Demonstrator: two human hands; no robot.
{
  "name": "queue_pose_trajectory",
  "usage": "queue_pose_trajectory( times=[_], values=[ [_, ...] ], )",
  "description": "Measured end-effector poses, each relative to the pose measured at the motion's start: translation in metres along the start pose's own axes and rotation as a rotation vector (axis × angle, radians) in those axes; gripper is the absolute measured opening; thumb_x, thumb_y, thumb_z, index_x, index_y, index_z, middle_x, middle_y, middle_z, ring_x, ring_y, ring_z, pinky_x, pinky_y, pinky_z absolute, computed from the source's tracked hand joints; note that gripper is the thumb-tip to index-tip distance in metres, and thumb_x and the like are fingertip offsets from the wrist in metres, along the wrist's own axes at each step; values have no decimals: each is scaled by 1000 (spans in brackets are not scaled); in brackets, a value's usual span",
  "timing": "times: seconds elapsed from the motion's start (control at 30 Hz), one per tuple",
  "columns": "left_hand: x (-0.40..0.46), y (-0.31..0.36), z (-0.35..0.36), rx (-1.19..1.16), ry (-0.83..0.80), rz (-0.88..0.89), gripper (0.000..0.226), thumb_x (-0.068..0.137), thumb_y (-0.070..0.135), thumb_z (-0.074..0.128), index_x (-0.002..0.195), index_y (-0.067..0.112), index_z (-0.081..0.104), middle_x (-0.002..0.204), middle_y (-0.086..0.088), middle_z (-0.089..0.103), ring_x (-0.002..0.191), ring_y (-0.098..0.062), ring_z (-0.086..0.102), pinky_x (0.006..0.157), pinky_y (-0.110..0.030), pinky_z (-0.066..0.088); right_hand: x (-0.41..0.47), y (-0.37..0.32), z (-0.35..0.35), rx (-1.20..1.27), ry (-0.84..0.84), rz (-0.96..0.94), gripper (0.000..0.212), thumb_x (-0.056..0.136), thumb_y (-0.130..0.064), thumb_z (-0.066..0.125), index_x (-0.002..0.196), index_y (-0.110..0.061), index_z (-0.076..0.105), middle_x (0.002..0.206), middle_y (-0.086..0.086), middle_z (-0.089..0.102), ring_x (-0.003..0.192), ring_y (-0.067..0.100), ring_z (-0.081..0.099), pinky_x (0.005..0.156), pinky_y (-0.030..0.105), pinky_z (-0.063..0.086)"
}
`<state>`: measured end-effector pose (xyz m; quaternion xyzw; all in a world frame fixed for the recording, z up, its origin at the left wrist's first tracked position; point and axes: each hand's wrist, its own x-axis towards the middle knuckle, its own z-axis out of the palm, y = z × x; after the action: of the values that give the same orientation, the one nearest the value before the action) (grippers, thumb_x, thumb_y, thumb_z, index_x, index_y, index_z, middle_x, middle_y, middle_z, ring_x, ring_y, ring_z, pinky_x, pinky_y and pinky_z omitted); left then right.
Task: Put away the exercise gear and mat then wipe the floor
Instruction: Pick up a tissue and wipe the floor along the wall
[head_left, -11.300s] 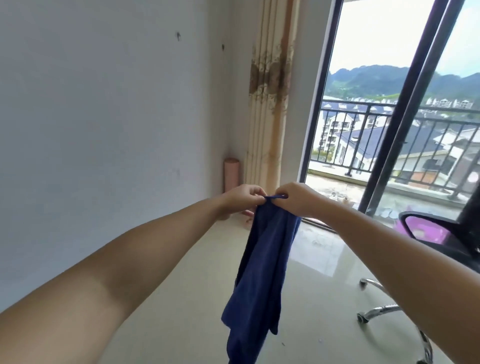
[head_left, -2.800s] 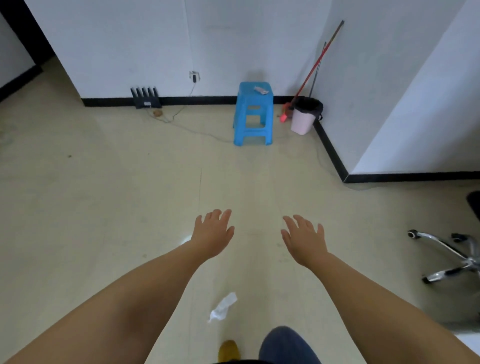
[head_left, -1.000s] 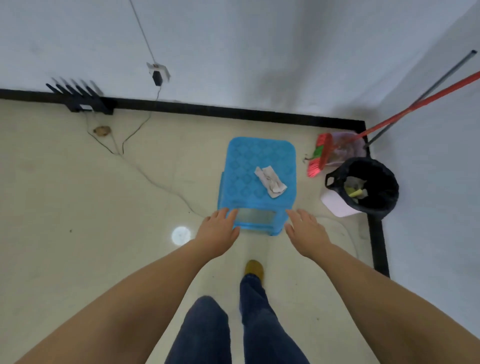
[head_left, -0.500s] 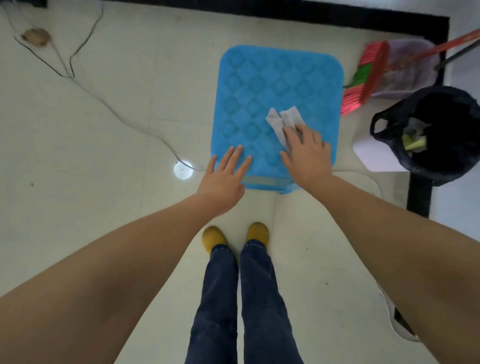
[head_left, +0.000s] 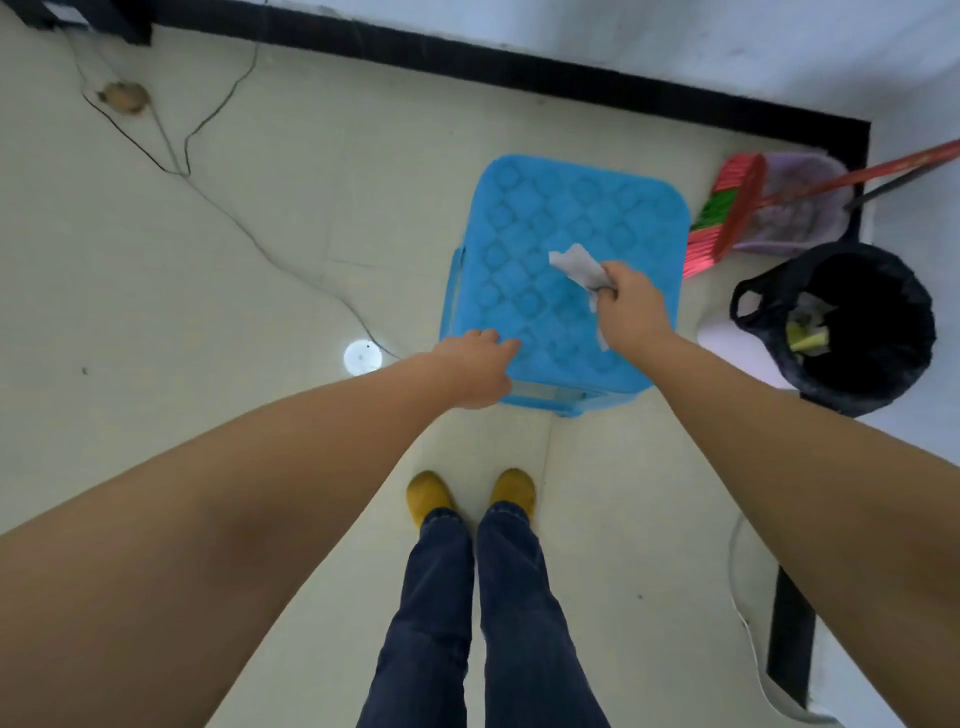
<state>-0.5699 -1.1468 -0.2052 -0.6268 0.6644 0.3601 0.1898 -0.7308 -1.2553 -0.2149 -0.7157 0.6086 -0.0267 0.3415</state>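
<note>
Right of frame centre, the right hand (head_left: 631, 306) pinches a crumpled white wipe (head_left: 577, 265) in closed fingers, over the blue stool (head_left: 524, 249). The wipe looks light, limp and easily torn, so bunching it suits better than a corner hold. The left hand (head_left: 475, 371) rests relaxed at the stool's near edge.

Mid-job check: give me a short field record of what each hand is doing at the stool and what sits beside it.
right hand: pinches the white cloth over the stool top
left hand: fingers lie on the near edge of the blue stool
cloth state: crumpled, one end free
right of stool: black-lined bin; red broom with dustpan
floor: thin cable runs across it
</note>
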Motion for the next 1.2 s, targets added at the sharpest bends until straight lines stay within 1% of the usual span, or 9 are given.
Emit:
queue_pose_trajectory(
  times=[0.13,0.33,0.4,0.53,0.7,0.83,0.97,1.07,1.2],
  values=[
    [-56,-23,-30,-166,135,-131,43,97,26,36,139,16,34,133,-11,44,121,-31,45,93,-42,40,-33,-64,-23,29,-56,-130,29,91,1,38,109,0,60,94,13,58,86,24,52,64,24,28],
    [-183,-63,-32,-350,365,-360,43,99,30,33,141,20,36,137,-7,46,124,-28,47,96,-39,41,-76,-164,-29,-29,-137,-367,25,89,1,37,94,-5,61,78,10,53,70,24,49,61,30,35],
    [-226,-73,-21,-428,466,-481,41,99,31,33,139,20,39,136,-5,48,122,-26,49,96,-38,41,-88,-192,-19,-80,-182,-452,24,90,-2,36,90,-11,58,78,14,55,69,27,52,62,34,41],
    [-309,-74,21,-562,636,-736,39,99,31,34,135,18,43,131,-6,52,117,-26,51,94,-39,43,-124,-239,4,-190,-334,-645,25,91,-7,34,98,-13,57,91,13,53,77,27,50,65,30,32],
    [-398,-33,97,-787,744,-1044,38,99,32,35,133,18,45,129,-7,54,115,-26,54,94,-41,45,-196,-282,27,-274,-464,-955,20,91,-10,37,92,-14,57,88,14,55,71,25,49,61,27,31],
    [-476,20,164,-944,817,-1320,38,99,31,36,133,17,46,128,-8,55,113,-29,55,93,-39,46,-282,-311,55,-348,-587,-1208,26,90,-8,38,71,-25,40,80,12,48,67,24,45,60,28,32],
    [-560,73,233,-1037,909,-1553,38,99,30,36,134,15,45,130,-11,52,115,-29,53,96,-40,44,-390,-334,94,-416,-710,-1406,19,88,-7,40,80,-21,50,85,15,54,72,30,51,64,30,34],
    [-618,118,288,-1077,938,-1727,39,99,31,34,135,16,42,132,-10,49,119,-28,51,96,-44,44,-485,-337,126,-436,-808,-1551,21,86,-7,41,92,-13,60,94,20,61,85,37,59,68,35,41],
    [-683,181,358,-1115,927,-1896,41,100,32,33,138,19,37,134,-8,47,121,-28,50,94,-44,46,-617,-321,158,-425,-907,-1727,25,87,-3,40,101,-7,60,103,22,58,99,36,54,79,37,42]
  ],
)
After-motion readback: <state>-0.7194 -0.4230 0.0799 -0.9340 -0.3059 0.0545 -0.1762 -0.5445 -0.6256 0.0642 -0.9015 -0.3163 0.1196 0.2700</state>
